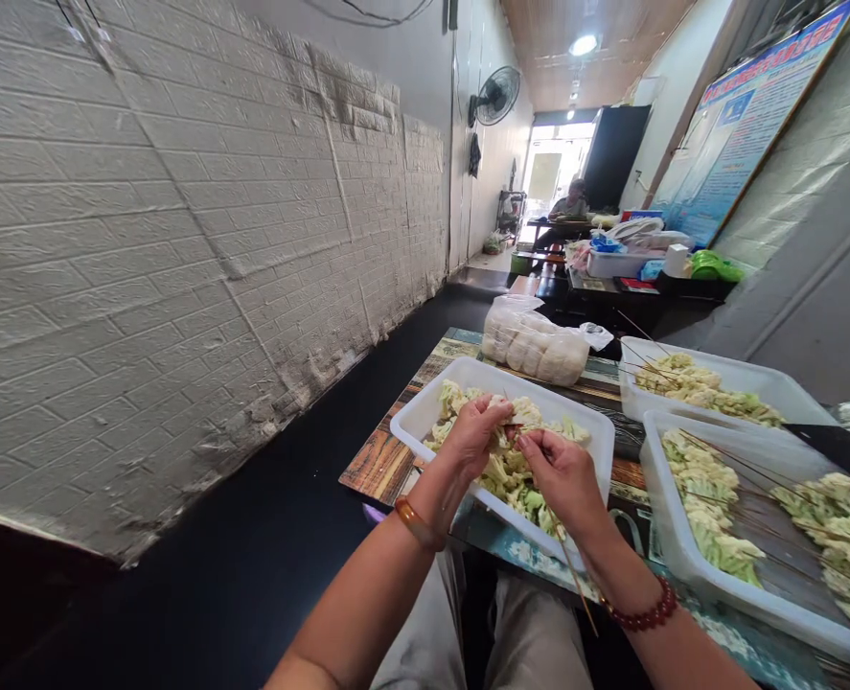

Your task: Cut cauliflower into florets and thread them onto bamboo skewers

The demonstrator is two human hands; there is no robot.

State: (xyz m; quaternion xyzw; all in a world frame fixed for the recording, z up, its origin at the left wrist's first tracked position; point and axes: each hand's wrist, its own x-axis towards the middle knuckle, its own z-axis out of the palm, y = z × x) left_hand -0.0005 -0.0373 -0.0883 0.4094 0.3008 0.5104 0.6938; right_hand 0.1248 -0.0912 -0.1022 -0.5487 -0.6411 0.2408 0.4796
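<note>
Head view: left hand (471,433) pinched on a cauliflower floret (505,419) over the white tub (425,410), right hand (562,473) clamped on a bamboo skewer (574,573); seemingly best pierced through the stem.

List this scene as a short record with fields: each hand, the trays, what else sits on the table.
left hand: pinching a cauliflower floret over the near tray
right hand: holding a thin bamboo skewer
near tray: loose cauliflower pieces
right trays: skewered cauliflower laid in rows
bag: clear, pale rounds inside, behind near tray
table: patterned top
</note>
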